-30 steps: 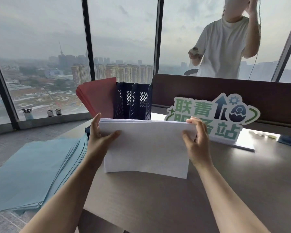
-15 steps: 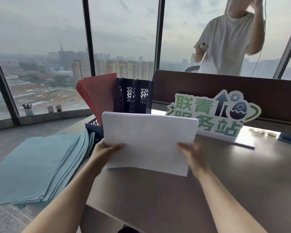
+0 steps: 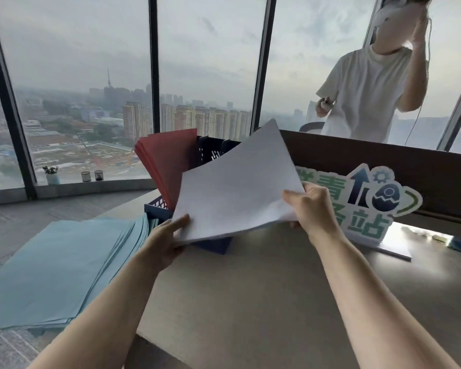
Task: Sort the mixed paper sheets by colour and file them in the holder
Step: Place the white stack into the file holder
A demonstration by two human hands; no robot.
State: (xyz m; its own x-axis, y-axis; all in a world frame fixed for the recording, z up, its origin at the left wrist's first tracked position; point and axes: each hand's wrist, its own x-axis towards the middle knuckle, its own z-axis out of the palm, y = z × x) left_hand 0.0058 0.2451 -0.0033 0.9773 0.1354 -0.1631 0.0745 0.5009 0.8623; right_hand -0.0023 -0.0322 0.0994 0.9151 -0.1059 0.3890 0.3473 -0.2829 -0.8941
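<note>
A stack of white sheets (image 3: 237, 187) is held in the air, tilted, just in front of the dark blue file holder (image 3: 210, 153). My left hand (image 3: 165, 241) grips the stack's lower left corner. My right hand (image 3: 309, 206) grips its right edge. Red sheets (image 3: 168, 161) stand in the holder's leftmost slot. The white stack hides most of the other slots. A fanned pile of light blue sheets (image 3: 61, 265) lies flat on the table to the left.
A green and white cut-out sign (image 3: 370, 206) stands on the table right of the holder. A brown partition (image 3: 383, 161) runs behind it. A person in a white shirt (image 3: 367, 97) stands beyond, by the windows. The table's near edge (image 3: 155, 342) lies between my arms.
The white stack stood upright on the table between both hands. It has been lifted and tilted toward the holder, and my hands moved to its lower left corner and right edge.
</note>
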